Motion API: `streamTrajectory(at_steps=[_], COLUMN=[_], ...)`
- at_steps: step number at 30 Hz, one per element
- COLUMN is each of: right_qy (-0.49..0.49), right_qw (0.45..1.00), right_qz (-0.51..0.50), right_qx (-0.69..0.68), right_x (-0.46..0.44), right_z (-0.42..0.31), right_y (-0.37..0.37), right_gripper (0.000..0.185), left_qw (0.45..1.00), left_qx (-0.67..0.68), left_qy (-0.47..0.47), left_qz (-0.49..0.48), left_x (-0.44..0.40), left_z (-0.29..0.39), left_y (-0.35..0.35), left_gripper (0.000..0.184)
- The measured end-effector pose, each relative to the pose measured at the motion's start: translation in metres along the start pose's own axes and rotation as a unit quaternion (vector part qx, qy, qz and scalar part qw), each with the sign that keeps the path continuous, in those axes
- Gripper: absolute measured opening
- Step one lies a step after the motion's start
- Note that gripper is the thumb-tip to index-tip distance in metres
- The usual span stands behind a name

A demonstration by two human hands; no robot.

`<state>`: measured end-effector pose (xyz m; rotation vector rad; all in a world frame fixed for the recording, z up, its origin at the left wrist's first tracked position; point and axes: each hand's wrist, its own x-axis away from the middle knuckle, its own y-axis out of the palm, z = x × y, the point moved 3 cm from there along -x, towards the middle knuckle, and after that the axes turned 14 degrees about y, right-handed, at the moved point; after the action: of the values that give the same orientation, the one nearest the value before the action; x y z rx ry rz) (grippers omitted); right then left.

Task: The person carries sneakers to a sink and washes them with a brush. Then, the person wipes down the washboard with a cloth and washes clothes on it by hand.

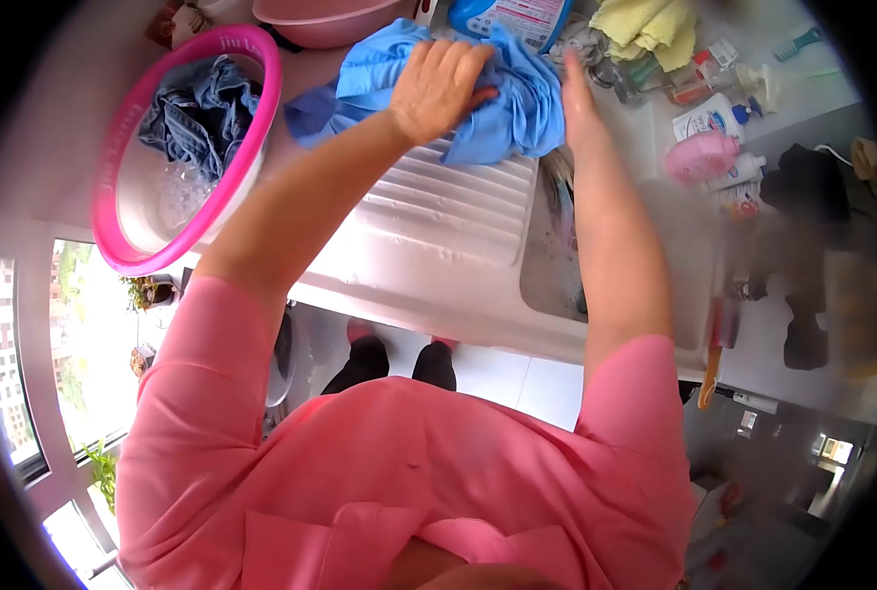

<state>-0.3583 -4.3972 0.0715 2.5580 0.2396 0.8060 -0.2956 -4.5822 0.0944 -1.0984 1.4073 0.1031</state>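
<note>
A bunched light blue cloth (522, 108), maybe a garment, lies wet-looking on the ribbed washboard (443, 211) of the white sink. My left hand (441, 87) presses on top of it with the fingers curled into its folds. Along the cloth's right edge, my right hand (580, 103) is turned edge-on, touching its side. The fingers that show on this hand are stretched out; the rest is hidden. A darker blue part of the cloth (312, 113) spreads out to the left.
A pink-rimmed basin (271, 79) holding jeans (202, 110) stands at left. Behind are a pink basin (325, 22) and a blue detergent bottle (507, 18). A yellow cloth (647, 28) and several bottles (709, 120) crowd the right. The sink bowl (551, 265) lies beside the washboard.
</note>
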Motion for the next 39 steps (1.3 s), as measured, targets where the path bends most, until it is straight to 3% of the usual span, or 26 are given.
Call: streamTrajectory(at_steps=[2,4,6,7,8,9,10,11,12,14,16,17,18,20,21,23,24,28,30,32,33,34,36,37,38,39], right_qy=[0.112,0.011,-0.165,-0.224,-0.229,-0.406,-0.563,-0.551,-0.571,-0.437,-0.380,-0.345,-0.363,-0.366,-0.365,-0.301,-0.299,-0.417,-0.410,-0.410,-0.402,-0.405,-0.394,-0.364,-0.289,-0.250], right_qw=[0.971,0.913,0.868,0.829,0.828,0.726,0.593,0.587,0.568,0.566,0.620,0.654,0.681,0.704,0.712,0.811,0.812,0.615,0.590,0.519,0.502,0.499,0.562,0.611,0.605,0.657], right_qz=[-0.031,-0.006,0.025,0.116,0.116,0.150,0.177,0.190,0.188,0.192,0.156,0.116,0.089,0.080,0.076,0.157,0.155,0.202,0.242,0.339,0.387,0.390,0.220,0.129,0.161,0.141], right_qx=[0.209,0.407,0.468,0.498,0.498,0.534,0.548,0.561,0.562,0.672,0.668,0.663,0.630,0.603,0.595,0.477,0.477,0.638,0.652,0.669,0.660,0.659,0.693,0.691,0.724,0.697], right_x=[-0.002,-0.010,0.013,0.037,0.040,0.050,0.061,0.062,0.060,0.071,0.102,0.116,0.133,0.147,0.153,0.153,0.150,0.086,0.013,-0.021,-0.025,-0.029,-0.020,-0.002,0.041,0.084], right_z=[0.029,0.051,0.062,0.058,0.056,0.051,0.052,0.058,0.071,0.101,0.124,0.130,0.135,0.146,0.151,0.156,0.156,0.145,0.114,0.074,0.070,0.072,0.101,0.117,0.137,0.139], right_y=[0.005,0.005,0.017,0.030,0.031,0.037,0.042,0.042,0.039,0.039,0.044,0.044,0.046,0.039,0.037,0.035,0.039,0.046,0.032,0.038,0.041,0.030,0.007,0.003,0.011,0.031], right_gripper=[0.080,0.067,0.058,0.042,0.042,0.035,0.028,0.024,0.033,0.053,0.057,0.063,0.057,0.046,0.043,0.028,0.028,0.016,0.021,0.032,0.033,0.033,0.040,0.047,0.058,0.068], left_qw=[0.998,0.986,0.973,0.976,0.977,0.945,0.965,0.975,0.984,0.947,0.839,0.852,0.865,0.913,0.950,0.950,0.939,0.912,0.920,0.919,0.884,0.886,0.940,0.917,0.888,0.894], left_qx=[-0.003,-0.021,0.071,0.093,0.117,0.218,0.174,0.089,0.012,0.004,0.203,0.191,0.177,0.151,0.093,0.085,0.096,0.126,0.112,0.118,0.148,0.148,-0.009,0.047,0.100,0.116], left_qy=[0.046,0.009,-0.063,-0.048,-0.031,-0.106,-0.136,-0.186,-0.158,-0.266,-0.356,-0.335,-0.313,-0.275,-0.194,-0.162,-0.161,-0.157,-0.183,-0.227,-0.282,-0.279,-0.260,-0.269,-0.278,-0.226], left_qz=[-0.030,-0.166,-0.208,-0.192,-0.174,-0.218,-0.142,-0.086,-0.079,-0.181,-0.358,-0.355,-0.351,-0.260,-0.224,-0.253,-0.290,-0.357,-0.327,-0.299,-0.342,-0.338,-0.221,-0.290,-0.353,-0.369], left_x=[0.023,0.054,0.060,0.057,0.049,0.033,0.022,-0.003,-0.002,0.025,0.066,0.070,0.072,0.078,0.088,0.089,0.088,0.077,0.071,0.049,0.037,0.034,0.045,0.059,0.073,0.080], left_z=[0.024,0.053,0.074,0.077,0.075,0.060,0.042,0.028,-0.005,-0.037,-0.029,-0.012,0.005,0.044,0.065,0.093,0.101,0.092,0.050,0.008,-0.004,-0.004,0.008,0.016,0.026,0.044], left_y=[-0.008,-0.013,-0.039,-0.055,-0.067,-0.075,-0.082,-0.099,-0.082,-0.047,-0.012,-0.021,-0.030,-0.060,-0.073,-0.097,-0.101,-0.060,-0.001,0.031,0.035,0.029,-0.005,-0.016,-0.028,-0.037], left_gripper=[0.059,0.068,0.072,0.063,0.056,0.042,0.038,0.033,0.046,0.073,0.094,0.093,0.091,0.068,0.063,0.062,0.056,0.036,0.022,0.022,0.043,0.043,0.071,0.079,0.086,0.082])
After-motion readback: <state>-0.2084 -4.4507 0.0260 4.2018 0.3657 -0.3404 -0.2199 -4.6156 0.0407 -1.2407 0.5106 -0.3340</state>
